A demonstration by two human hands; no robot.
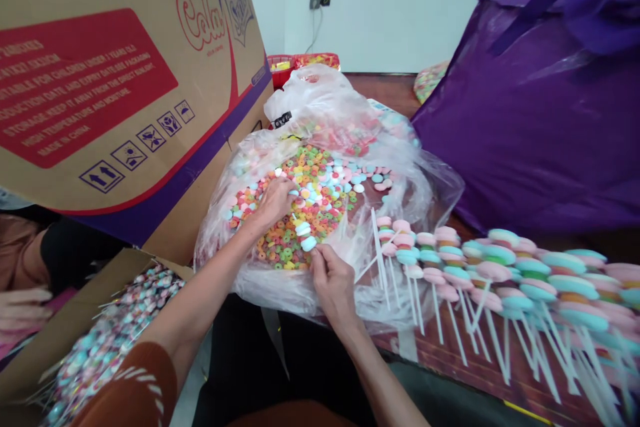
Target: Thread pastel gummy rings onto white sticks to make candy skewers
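Observation:
My right hand (334, 281) pinches a lollipop stick threaded with pale blue and white candy discs (306, 236) and a darker ring between them. Its bare tip points up and left toward my other hand. Over the candy pile, my left hand (277, 201) has its fingers closed at a pale blue candy disc (294, 193). Beneath both hands lies an opened clear plastic bag (225, 240) holding many colourful ring candies (283, 250) and pink and blue discs (383, 180). White sticks (379, 250) rest at the bag's right side.
Finished-looking candy skewers (520, 280) lie in rows along the table's (430, 363) right side. A large cardboard box (150, 67) stands left, a purple bag (530, 107) right. An open carton (115, 333) of wrapped sweets sits lower left, near another person's hand (23, 313).

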